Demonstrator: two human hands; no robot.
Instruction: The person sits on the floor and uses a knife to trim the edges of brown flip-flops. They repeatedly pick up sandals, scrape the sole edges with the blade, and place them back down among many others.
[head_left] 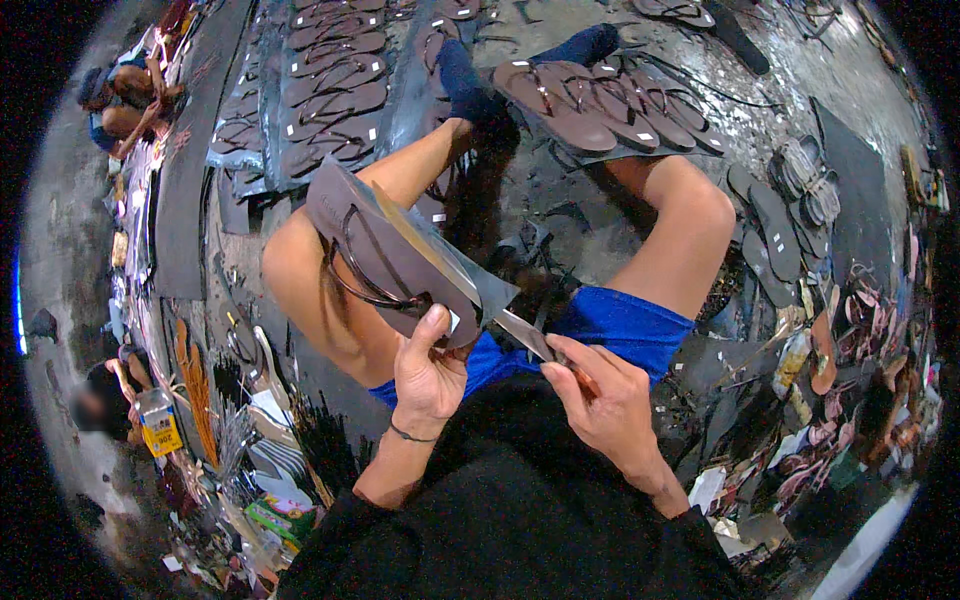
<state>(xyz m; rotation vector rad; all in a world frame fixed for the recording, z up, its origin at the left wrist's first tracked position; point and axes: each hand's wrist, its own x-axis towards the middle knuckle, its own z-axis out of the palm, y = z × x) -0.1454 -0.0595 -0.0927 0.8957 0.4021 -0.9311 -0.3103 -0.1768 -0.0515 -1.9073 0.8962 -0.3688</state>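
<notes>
In my left hand (430, 375) is a brown flip-flop (405, 255), gripped at its heel end with the thumb on top near a small white sticker. Its dark thong straps face up, and the toe points away to the upper left. A dark sheet (494, 290) juts out beyond the sole's right edge and comes to a corner. My right hand (610, 395) is closed round a knife; its blade (525, 333) points up and left, with the tip close to that corner. Whether the tip touches the sheet I cannot tell. The knife's handle is mostly hidden by my fingers.
Rows of brown flip-flops (335, 95) lie beyond my left knee. More flip-flops (560, 105) rest on a sheet across my right shin. Dark soles (770, 245) and tangled scraps (860, 360) cover the right side. At far left are a person (130, 95) and a yellow-labelled container (157, 425).
</notes>
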